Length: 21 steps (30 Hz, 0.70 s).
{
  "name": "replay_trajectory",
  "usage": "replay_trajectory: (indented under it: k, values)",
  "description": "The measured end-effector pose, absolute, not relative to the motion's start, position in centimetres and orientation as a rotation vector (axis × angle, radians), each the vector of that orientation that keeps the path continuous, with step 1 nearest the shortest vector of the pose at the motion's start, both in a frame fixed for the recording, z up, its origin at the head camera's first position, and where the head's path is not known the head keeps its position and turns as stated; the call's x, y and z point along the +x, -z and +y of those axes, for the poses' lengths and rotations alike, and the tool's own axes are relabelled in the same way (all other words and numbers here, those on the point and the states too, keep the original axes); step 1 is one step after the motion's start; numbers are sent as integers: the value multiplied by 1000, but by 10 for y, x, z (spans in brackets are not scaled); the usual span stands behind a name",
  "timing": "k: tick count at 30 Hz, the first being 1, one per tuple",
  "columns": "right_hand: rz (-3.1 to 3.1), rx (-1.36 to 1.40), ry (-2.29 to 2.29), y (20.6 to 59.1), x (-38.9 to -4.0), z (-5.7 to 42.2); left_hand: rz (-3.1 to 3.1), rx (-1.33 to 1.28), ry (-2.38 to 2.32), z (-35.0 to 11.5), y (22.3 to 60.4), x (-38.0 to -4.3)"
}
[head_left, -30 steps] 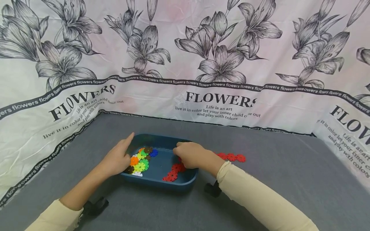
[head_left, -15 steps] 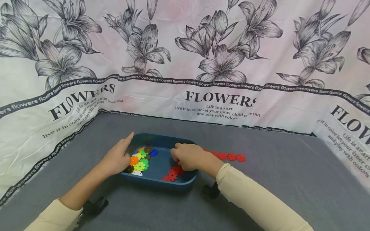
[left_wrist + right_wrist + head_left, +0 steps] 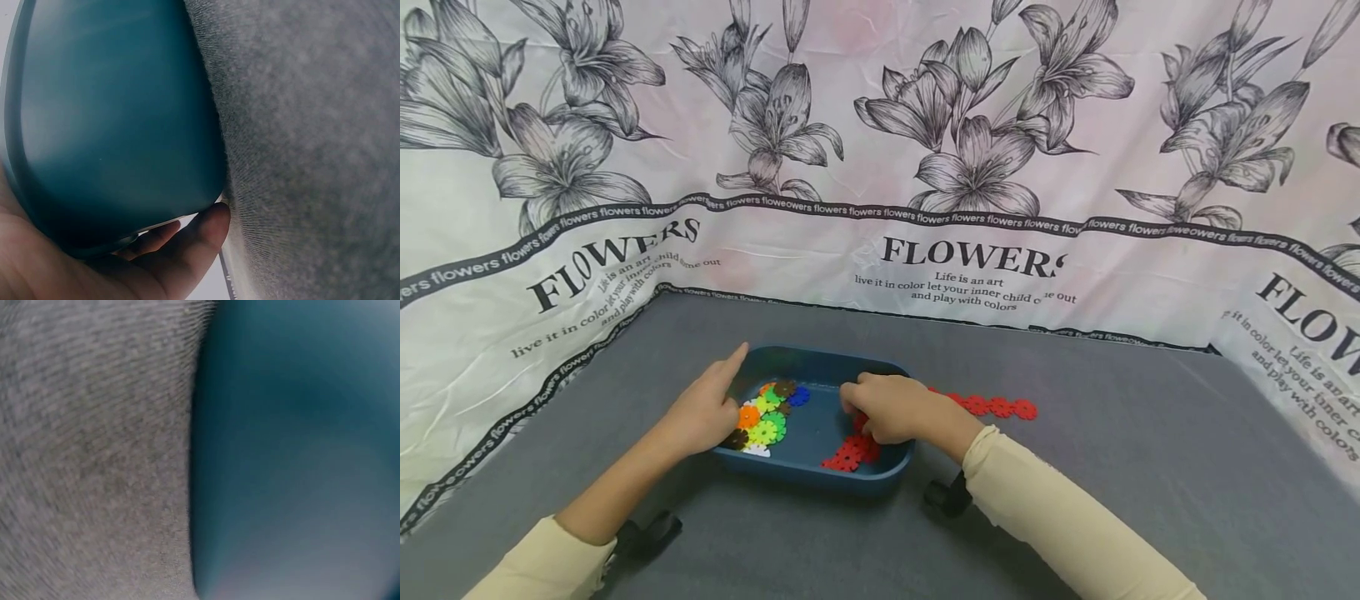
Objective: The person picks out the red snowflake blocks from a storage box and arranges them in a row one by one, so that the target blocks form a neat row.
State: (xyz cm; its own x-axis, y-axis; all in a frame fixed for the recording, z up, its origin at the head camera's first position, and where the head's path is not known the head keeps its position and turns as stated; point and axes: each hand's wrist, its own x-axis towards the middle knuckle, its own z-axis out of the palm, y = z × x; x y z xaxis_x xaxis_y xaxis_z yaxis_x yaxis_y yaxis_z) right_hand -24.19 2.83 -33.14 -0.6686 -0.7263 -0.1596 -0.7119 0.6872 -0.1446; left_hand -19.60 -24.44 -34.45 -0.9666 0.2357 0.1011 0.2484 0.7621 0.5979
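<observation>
A dark blue plastic tub [image 3: 808, 477] stands on the grey cloth. In the head view my left hand [image 3: 703, 412] holds its left end, index finger stretched along the rim; the left wrist view shows fingers [image 3: 194, 244] wrapped round the tub's outer wall. My right hand [image 3: 891, 408] reaches over the right rim into the tub, fingers bent down over red notched plastic discs [image 3: 848, 454]. Its fingertips are hidden, so I cannot tell whether they pinch a disc. The right wrist view shows only the tub's outer wall [image 3: 294, 456] and cloth.
Orange, green, yellow, brown, white and blue discs [image 3: 763, 429] lie heaped at the tub's left end. Outside, a row of red discs [image 3: 1000, 407] extends right from behind my right wrist. A flower-printed curtain [image 3: 962, 275] borders the grey cloth [image 3: 1112, 433] at the back.
My right hand has shifted slightly left inside the tub, uncovering more of the red row outside. The red discs under it have shifted a little. My left hand has stayed put.
</observation>
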Motion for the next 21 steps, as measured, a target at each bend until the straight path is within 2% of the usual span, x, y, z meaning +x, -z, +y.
replay_trajectory:
  k: [21]
  values:
    - [2708, -1391, 471, 336, -242, 38, -2937, -386, 984, -245, 346, -197]
